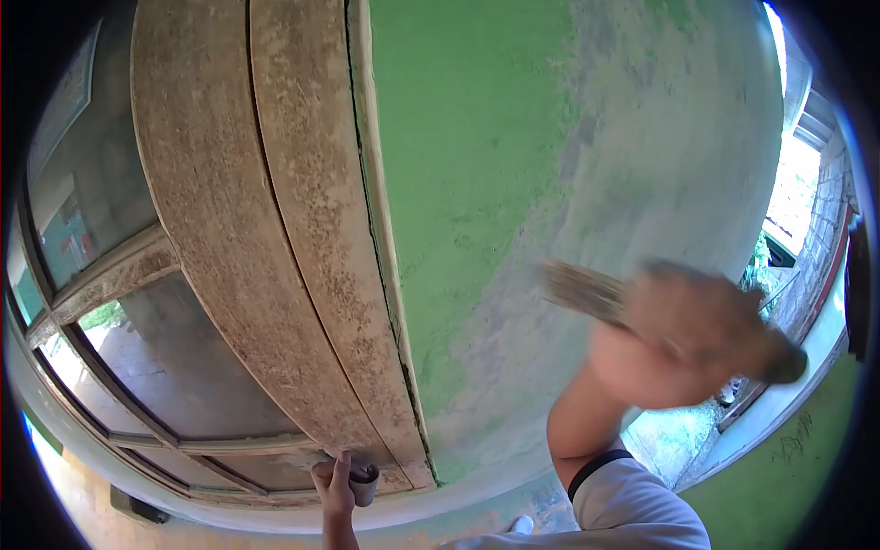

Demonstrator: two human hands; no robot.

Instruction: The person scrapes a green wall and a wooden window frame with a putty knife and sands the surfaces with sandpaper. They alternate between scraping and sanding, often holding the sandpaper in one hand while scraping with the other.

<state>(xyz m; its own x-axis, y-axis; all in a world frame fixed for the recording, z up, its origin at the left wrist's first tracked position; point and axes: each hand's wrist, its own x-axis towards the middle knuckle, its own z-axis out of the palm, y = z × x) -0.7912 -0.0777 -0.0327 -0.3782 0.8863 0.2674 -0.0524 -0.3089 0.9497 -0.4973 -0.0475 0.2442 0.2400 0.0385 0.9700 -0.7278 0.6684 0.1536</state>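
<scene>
A brush [587, 291] with pale bristles is gripped in my right hand [692, 339], which is blurred by motion. Its bristles point left, in front of the wall [486, 165], whose surface is green on the left and greyish white on the right. The brush's dark handle end sticks out at the right of the fist. Low in the view, my left hand [339, 478] holds a small brownish cup [364, 486], with the thumb up, near the bottom of the wooden frame.
A worn wooden frame [302, 229] runs down beside the wall. Glass window panes [202, 357] with wooden bars stand at the left. A bright opening [796, 183] shows at the right. Part of a shoe [522, 524] is visible at the bottom.
</scene>
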